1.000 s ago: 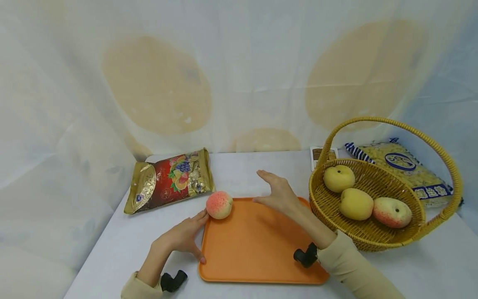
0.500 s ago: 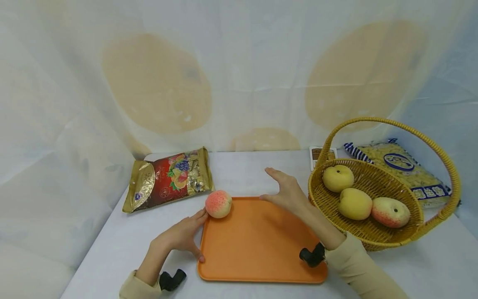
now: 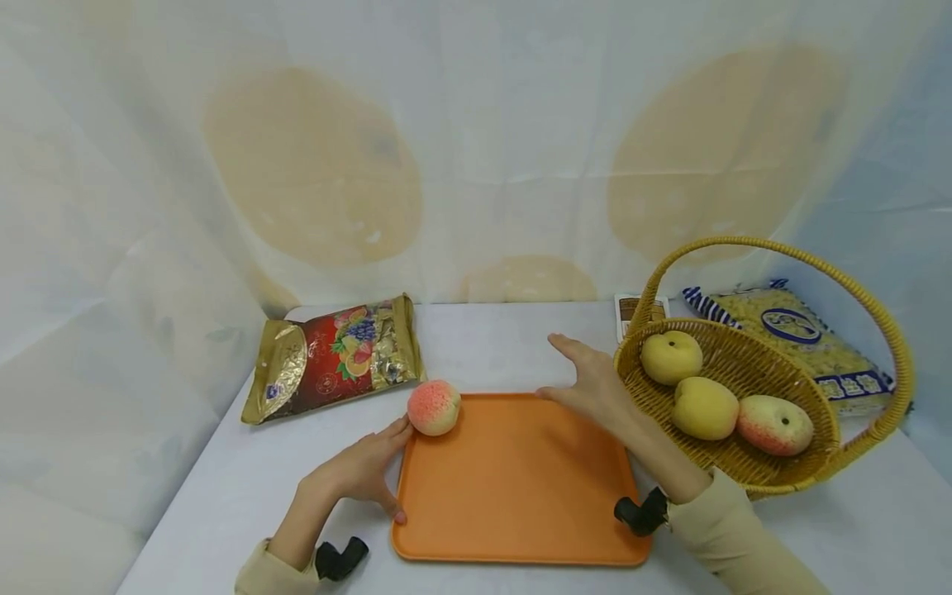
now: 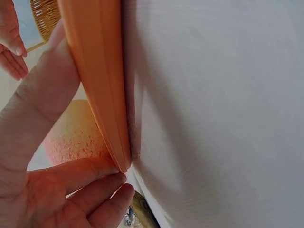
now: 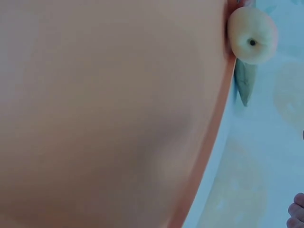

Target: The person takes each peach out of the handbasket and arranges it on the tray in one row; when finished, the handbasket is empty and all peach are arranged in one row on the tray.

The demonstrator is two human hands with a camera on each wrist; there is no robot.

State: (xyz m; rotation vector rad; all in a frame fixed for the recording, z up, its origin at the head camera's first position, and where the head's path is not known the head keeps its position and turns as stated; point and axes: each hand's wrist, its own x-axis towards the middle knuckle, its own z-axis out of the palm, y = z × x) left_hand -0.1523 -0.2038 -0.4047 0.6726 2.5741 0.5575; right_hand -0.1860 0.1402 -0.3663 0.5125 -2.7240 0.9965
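Orange tray (image 3: 513, 487) touches left hand (image 3: 360, 469); right hand (image 3: 595, 385) near far right corner; hands spread.

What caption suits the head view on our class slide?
A left hand touches an orange tray bearing one peach; a right hand hovers near a fruit basket.

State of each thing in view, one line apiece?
Orange tray: lying flat
Peach: resting at tray's far-left corner
Left hand: fingers spread, touching tray's left edge
Right hand: open, raised, holding nothing
Wicker basket: holding three fruits
Red-and-gold fruit-print bag: lying down
Yellow bag: behind basket, partly hidden
Card: partly hidden behind basket
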